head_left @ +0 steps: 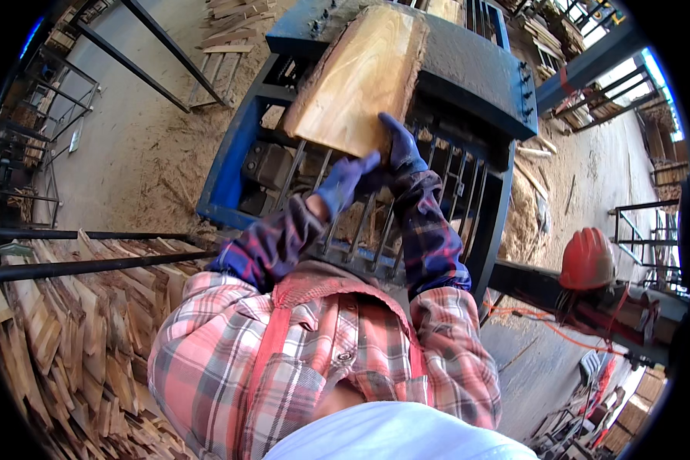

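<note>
You're in blue-purple gloves (337, 186), dark plaid oversleeves (431, 230), pink-grey plaid shirt (199, 333), red apron (330, 284) with straps (268, 345). Pale-blue cap (395, 437), probably; only part shows.

Here, 2 forearms (429, 234) reach ahead of the chest (343, 330), slanting together! Gloved left hand (340, 185) angles inward; gloved right hand (405, 151) sits slightly farther from the chest, thumb (392, 125) stretched forward.

Blue-purple gloves (340, 186), pale yellow board (368, 80), pink plaid shirt (211, 337)
</note>
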`<state>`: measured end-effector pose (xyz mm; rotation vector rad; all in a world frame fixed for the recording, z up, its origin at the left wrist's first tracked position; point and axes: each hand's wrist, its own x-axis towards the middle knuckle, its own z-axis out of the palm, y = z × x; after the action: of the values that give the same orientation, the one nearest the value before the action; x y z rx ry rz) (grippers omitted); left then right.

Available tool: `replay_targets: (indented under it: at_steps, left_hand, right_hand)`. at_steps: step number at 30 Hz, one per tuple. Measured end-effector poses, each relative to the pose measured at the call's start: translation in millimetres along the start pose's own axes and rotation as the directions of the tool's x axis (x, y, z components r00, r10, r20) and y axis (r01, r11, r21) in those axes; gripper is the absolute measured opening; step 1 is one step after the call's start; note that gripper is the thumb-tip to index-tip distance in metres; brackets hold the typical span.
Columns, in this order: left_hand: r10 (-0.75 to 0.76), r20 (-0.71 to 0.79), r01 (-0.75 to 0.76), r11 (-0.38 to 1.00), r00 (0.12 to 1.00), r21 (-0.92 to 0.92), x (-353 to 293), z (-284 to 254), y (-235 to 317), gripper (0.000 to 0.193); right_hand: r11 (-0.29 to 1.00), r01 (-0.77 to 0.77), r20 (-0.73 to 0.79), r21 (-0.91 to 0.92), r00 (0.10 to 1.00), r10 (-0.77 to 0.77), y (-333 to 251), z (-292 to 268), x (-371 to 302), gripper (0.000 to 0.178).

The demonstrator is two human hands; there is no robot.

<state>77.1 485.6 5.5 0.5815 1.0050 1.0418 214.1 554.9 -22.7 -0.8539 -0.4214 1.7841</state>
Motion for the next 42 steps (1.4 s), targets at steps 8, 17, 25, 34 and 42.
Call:
replay_targets:
  at_steps: [8, 17, 25, 34, 42]
  left_hand:
    - [0.053, -0.073, -0.038, 0.981, 0.996, 0.189, -92.9, -124.3, -9.1, 0.039]
    - [0.397, -0.199, -0.297, 0.868, 0.896, 0.398, -84.7, -108.9, -78.9, 0.036]
    - [0.354, -0.148, -0.248, 0.844, 0.923, 0.476, -72.3, -112.7, -62.4, 0.045]
    - [0.834, 0.35, -0.471, -0.125, 0.427, 0.873, -7.4, -72.0, -57.6, 0.012]
    - [0.777, 0.381, -0.512, -0.09, 0.5, 0.854, 105.9, -51.3, -38.7, 0.011]
  right_hand:
    - [0.997, -0.072, -0.17, -0.031, 0.983, 0.066, 58.3, -67.2, -183.8, 0.043]
    - [0.922, 0.088, -0.102, -0.377, 0.986, -0.135, 64.1, -65.7, -222.1, 0.064]
    - [-0.189, 0.318, 0.37, -0.929, 0.778, -0.508, 90.1, -69.0, -249.3, 0.104]
    - [-0.405, 0.019, 0.226, -0.914, 0.853, -0.471, 84.0, -68.9, -188.3, 0.092]
    - [-0.469, -0.123, 0.103, -0.874, 0.897, -0.429, 27.7, -80.5, -95.2, 0.09]
